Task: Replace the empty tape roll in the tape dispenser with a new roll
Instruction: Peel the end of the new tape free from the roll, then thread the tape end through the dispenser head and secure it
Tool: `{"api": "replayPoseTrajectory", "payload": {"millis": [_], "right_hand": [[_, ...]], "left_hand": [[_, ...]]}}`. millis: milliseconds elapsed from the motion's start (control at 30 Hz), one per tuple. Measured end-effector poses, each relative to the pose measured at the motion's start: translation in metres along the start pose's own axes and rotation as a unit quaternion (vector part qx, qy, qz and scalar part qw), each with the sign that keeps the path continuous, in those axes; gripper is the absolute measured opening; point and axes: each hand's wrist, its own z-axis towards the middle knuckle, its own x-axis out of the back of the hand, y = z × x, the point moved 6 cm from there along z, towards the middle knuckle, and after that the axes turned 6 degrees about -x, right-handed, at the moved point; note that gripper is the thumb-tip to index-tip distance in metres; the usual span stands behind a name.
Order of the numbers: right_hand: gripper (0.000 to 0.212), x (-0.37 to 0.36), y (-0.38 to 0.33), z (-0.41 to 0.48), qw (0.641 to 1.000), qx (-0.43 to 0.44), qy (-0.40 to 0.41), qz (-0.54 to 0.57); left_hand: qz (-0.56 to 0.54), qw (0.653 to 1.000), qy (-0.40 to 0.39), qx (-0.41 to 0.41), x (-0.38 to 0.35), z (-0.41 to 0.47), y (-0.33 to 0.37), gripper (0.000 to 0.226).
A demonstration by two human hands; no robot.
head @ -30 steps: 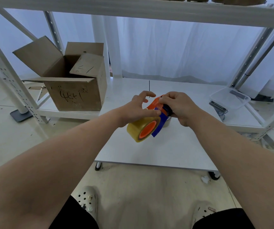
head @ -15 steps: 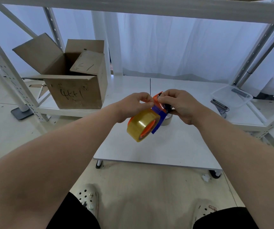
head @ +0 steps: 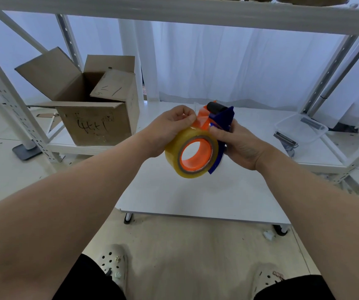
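I hold a blue and orange tape dispenser (head: 223, 119) in the air above a low white table (head: 195, 191). A full roll of clear yellowish tape (head: 174, 152) sits on its orange hub, facing me. My right hand (head: 237, 146) grips the dispenser's blue frame from the right, thumb on its side. My left hand (head: 172, 124) pinches the loose end of the tape near the orange guide at the top of the roll. A black roller tops the dispenser.
An open cardboard box (head: 96, 118) stands on the low shelf at the left. A clear plastic tray (head: 300, 128) lies on the shelf at the right. White metal rack posts (head: 11, 100) frame both sides. My feet in pale clogs are on the floor below.
The dispenser has turned so the roll's orange core faces me and the black roller points up. My left hand moved from the roll's side to pinch the tape end.
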Motion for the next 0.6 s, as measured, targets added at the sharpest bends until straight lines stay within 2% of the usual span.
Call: {"api": "replayPoseTrajectory", "payload": {"millis": [67, 100, 233, 367, 467, 600], "right_hand": [[0.113, -0.003, 0.002, 0.002, 1.000, 0.006, -0.014, -0.002], [0.112, -0.006, 0.001, 0.001, 1.000, 0.013, -0.019, -0.007], [0.086, -0.007, -0.004, -0.003, 0.999, 0.029, -0.014, -0.042], [0.088, 0.004, -0.003, -0.001, 0.994, 0.036, 0.042, -0.100], [0.087, 0.008, -0.001, 0.000, 0.988, 0.038, 0.050, -0.143], [0.078, 0.007, 0.002, -0.001, 0.982, 0.036, 0.041, -0.182]], "left_hand": [[-0.017, 1.000, -0.010, 0.002, -0.005, 0.000, 0.003, 0.007], [-0.025, 1.000, -0.011, 0.000, -0.006, 0.000, 0.004, 0.006], [-0.005, 1.000, 0.006, 0.006, -0.008, 0.002, 0.004, 0.006], [0.075, 0.996, 0.041, -0.004, 0.002, 0.007, 0.008, 0.004], [0.077, 0.997, -0.003, -0.001, 0.003, 0.005, 0.010, 0.010], [0.005, 0.998, -0.039, 0.044, 0.000, 0.003, 0.004, 0.020]]}}
